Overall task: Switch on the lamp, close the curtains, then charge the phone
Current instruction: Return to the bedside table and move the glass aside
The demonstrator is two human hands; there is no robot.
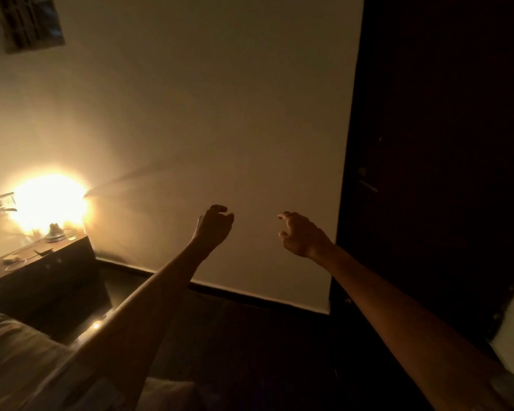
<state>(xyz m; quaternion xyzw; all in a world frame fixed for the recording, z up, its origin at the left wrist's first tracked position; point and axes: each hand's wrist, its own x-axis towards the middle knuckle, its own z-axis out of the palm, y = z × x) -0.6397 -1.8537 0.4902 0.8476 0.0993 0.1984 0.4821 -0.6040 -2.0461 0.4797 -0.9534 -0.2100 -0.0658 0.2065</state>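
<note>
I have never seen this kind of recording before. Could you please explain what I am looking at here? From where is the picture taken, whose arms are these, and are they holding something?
There is no machine here. A person wears a wide-angle camera on the head, so you see the room as that person does, looking forward and down.

The two bare arms are the wearer's own. The left hand and the right hand are stretched out before a plain wall, fingers loosely curled, holding nothing.

At the far left a lamp is lit, glowing so strongly that its shape is lost. It stands on a dark cabinet, which also carries a glass, a small white object with a cable, and other items too dim to name. At the right is a dark door.
</note>
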